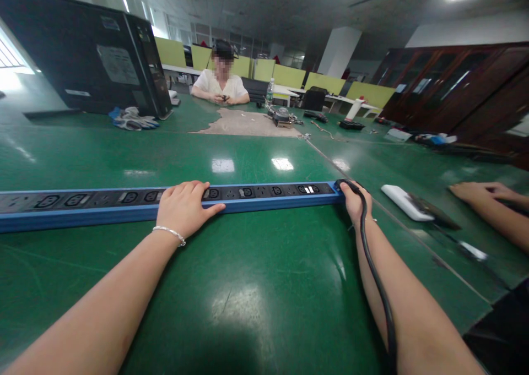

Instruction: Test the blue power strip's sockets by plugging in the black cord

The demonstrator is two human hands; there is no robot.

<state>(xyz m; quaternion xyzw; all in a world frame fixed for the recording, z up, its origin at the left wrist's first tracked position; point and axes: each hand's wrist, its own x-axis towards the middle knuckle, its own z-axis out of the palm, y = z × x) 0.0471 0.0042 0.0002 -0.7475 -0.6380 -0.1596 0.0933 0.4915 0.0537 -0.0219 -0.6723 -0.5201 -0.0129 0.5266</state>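
Note:
A long blue power strip (268, 201) with a row of black sockets lies across the green table, running out of view on the left. My left hand (182, 207) grips it across the middle, fingers over the top and thumb along the near side. At the strip's right end, my right hand (357, 201) is closed around the end of a black power cord (366, 237). The cord passes over this hand and down along my forearm. Whether its end is joined to the strip is hard to tell.
A large black cabinet (95, 55) stands at the left, with work gloves (132, 119) beside it. Across the table sits a person (221, 83). Another person's hands (479, 193) rest at the right, near a white power bank-like block (407, 202). A bottle (270, 90) stands farther back.

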